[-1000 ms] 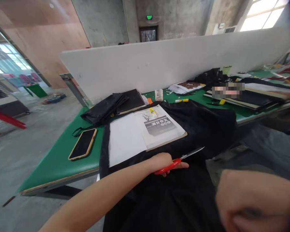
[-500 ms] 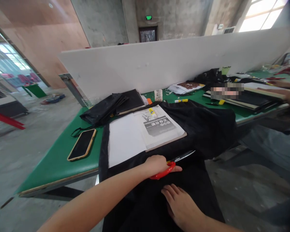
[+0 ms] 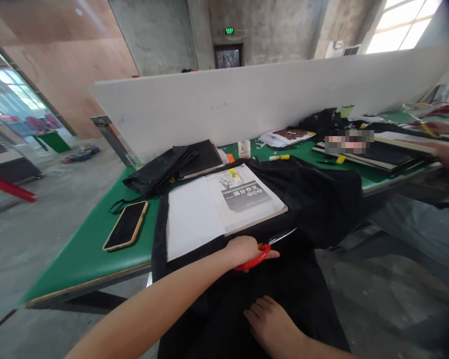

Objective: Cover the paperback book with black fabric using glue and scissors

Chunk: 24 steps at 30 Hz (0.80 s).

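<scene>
My left hand (image 3: 244, 251) is closed round the red handles of a pair of scissors (image 3: 262, 255), whose blades point right, just below the open book. Under the scissors spreads a black cloth (image 3: 299, 279), draped over the table's front edge towards me. Lower down, my right hand (image 3: 266, 319) has its fingers curled on this cloth; its thumb is hidden. The open book (image 3: 194, 214) lies on the cloth, a white page at left and a printed page at right. A yellow and white glue stick (image 3: 234, 176) rests on the printed page.
A phone (image 3: 126, 225) lies on the green table (image 3: 75, 259) at left. Behind the book are folded black cloth (image 3: 160, 169), a black folder (image 3: 202, 158) and a clear cup (image 3: 244, 148). Another person's hand (image 3: 439, 128) is at far right, near stacked boards (image 3: 392, 152). A white partition (image 3: 224, 107) stands behind.
My left hand and the scissors have shifted slightly up and left. My right hand has moved a little down and left, its fingers more curled. The other person's hand now shows yellow-handled scissors.
</scene>
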Tool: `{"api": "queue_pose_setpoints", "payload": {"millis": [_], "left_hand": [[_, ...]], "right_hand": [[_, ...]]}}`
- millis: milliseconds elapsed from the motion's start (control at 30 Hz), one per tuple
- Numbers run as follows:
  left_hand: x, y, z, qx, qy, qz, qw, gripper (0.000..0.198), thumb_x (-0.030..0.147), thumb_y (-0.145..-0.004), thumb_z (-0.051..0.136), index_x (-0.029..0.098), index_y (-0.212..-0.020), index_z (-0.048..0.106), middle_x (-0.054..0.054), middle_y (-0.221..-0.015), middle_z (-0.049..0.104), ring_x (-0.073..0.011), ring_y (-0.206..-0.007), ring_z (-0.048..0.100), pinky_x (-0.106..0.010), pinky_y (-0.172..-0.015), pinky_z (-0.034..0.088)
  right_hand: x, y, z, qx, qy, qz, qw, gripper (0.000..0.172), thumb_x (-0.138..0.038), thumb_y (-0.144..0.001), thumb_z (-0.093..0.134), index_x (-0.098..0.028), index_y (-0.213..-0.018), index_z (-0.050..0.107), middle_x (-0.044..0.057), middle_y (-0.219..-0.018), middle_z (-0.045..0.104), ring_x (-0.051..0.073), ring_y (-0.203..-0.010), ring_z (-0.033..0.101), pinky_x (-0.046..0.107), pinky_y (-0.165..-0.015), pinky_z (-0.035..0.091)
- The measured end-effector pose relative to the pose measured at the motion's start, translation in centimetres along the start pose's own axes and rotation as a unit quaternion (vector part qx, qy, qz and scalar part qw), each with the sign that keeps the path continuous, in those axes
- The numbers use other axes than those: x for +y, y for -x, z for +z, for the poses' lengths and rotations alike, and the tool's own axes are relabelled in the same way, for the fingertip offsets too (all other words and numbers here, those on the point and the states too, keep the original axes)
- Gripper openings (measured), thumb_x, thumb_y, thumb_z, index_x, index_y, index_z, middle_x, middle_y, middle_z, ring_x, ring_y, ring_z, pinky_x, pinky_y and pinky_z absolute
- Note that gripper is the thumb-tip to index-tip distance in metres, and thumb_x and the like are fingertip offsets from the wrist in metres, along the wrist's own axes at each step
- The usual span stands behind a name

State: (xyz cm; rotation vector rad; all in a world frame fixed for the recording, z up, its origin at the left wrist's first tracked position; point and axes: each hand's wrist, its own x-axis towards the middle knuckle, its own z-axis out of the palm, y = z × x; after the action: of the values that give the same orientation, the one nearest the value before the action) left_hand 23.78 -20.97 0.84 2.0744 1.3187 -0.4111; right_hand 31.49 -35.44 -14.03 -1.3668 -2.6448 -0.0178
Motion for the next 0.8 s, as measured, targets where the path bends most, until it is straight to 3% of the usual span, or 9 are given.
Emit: {"api": "queue_pose_setpoints", "payload": {"millis": [100, 267, 367, 400, 467, 567, 667, 733, 800], "left_hand": [[0.1, 0.0, -0.1, -0.002, -0.001, 0.005, 1.0, 0.084, 0.088, -0.06, 0.031, 0.012, -0.069, 0.065, -0.01, -0.053, 0.065, -0.0228, -0.049, 0.062, -0.033, -0.057, 0.049], [0.3, 0.2, -0.1, -0.004, -0.011, 0.007, 1.0, 0.083, 0.088, -0.059, 0.032, 0.013, -0.074, 0.065, -0.009, -0.056, 0.066, -0.0233, -0.053, 0.064, -0.032, -0.059, 0.049], [0.3, 0.0, 0.1, -0.012, -0.02, 0.008, 1.0, 0.081, 0.088, -0.06, 0.033, 0.014, -0.073, 0.065, -0.008, -0.057, 0.066, -0.0239, -0.055, 0.065, -0.032, -0.06, 0.049], [0.3, -0.1, 0.2, -0.012, -0.024, 0.01, 1.0, 0.081, 0.088, -0.06, 0.033, 0.015, -0.073, 0.065, -0.009, -0.057, 0.067, -0.0242, -0.056, 0.065, -0.032, -0.06, 0.049], [0.2, -0.3, 0.5, -0.006, -0.035, 0.014, 0.999, 0.081, 0.087, -0.059, 0.035, 0.014, -0.074, 0.066, -0.009, -0.057, 0.067, -0.0247, -0.058, 0.065, -0.032, -0.061, 0.049], [0.1, -0.5, 0.7, 0.006, -0.046, 0.02, 0.999, 0.081, 0.086, -0.059, 0.037, 0.013, -0.077, 0.067, -0.01, -0.058, 0.067, -0.0256, -0.06, 0.066, -0.032, -0.063, 0.049], [0.2, -0.5, 0.8, 0.01, -0.041, 0.023, 0.999, 0.081, 0.085, -0.061, 0.037, 0.013, -0.079, 0.068, -0.011, -0.057, 0.066, -0.0258, -0.062, 0.066, -0.032, -0.065, 0.048], [0.3, -0.5, 0.7, 0.006, -0.035, 0.023, 0.999, 0.08, 0.085, -0.062, 0.037, 0.013, -0.079, 0.068, -0.01, -0.056, 0.066, -0.0256, -0.061, 0.066, -0.032, -0.065, 0.048], [0.4, -0.6, 0.7, 0.007, -0.033, 0.022, 0.999, 0.08, 0.085, -0.062, 0.038, 0.013, -0.08, 0.068, -0.01, -0.056, 0.066, -0.0254, -0.061, 0.067, -0.031, -0.065, 0.048]], "right_hand": [[-0.2, 0.3, 0.2, -0.043, 0.003, -0.027, 0.999, 0.006, -0.015, -0.07, 0.063, -0.018, -0.073, 0.059, -0.002, -0.067, 0.063, 0.015, -0.059, 0.057, 0.029, -0.059, 0.039], [-1.2, 2.1, 0.2, -0.184, -0.023, -0.084, 0.979, 0.006, -0.021, -0.076, 0.062, -0.018, -0.07, 0.063, 0.0, -0.062, 0.064, 0.015, -0.056, 0.059, 0.027, -0.051, 0.036], [-0.5, 3.1, -1.5, -0.23, -0.146, -0.041, 0.961, 0.01, -0.015, -0.078, 0.058, -0.02, -0.083, 0.065, -0.001, -0.066, 0.067, 0.012, -0.056, 0.06, 0.022, -0.049, 0.036], [0.2, 3.3, -2.4, -0.218, -0.222, 0.004, 0.95, 0.015, -0.016, -0.078, 0.058, -0.02, -0.091, 0.064, -0.002, -0.071, 0.068, 0.011, -0.058, 0.06, 0.019, -0.05, 0.037], [2.7, 3.2, -4.3, -0.122, -0.352, 0.131, 0.919, 0.026, -0.018, -0.081, 0.052, -0.02, -0.106, 0.055, -0.002, -0.085, 0.067, 0.008, -0.065, 0.061, 0.016, -0.055, 0.041], [7.2, 2.6, -5.9, 0.031, -0.317, 0.276, 0.907, 0.013, -0.02, -0.086, 0.041, -0.017, -0.093, 0.052, 0.001, -0.079, 0.062, 0.011, -0.068, 0.058, 0.021, -0.062, 0.044], [9.6, 2.2, -4.9, 0.051, -0.205, 0.259, 0.942, 0.018, -0.026, -0.085, 0.047, -0.015, -0.097, 0.056, 0.007, -0.092, 0.062, 0.017, -0.081, 0.059, 0.029, -0.073, 0.047], [9.3, 2.1, -3.1, 0.042, -0.143, 0.196, 0.969, 0.032, -0.026, -0.082, 0.054, -0.013, -0.112, 0.056, 0.011, -0.112, 0.059, 0.021, -0.102, 0.055, 0.035, -0.089, 0.043], [8.1, 1.9, -1.2, 0.015, -0.094, 0.165, 0.982, 0.038, -0.024, -0.081, 0.057, -0.012, -0.118, 0.056, 0.013, -0.12, 0.056, 0.024, -0.11, 0.052, 0.038, -0.094, 0.04]]}}
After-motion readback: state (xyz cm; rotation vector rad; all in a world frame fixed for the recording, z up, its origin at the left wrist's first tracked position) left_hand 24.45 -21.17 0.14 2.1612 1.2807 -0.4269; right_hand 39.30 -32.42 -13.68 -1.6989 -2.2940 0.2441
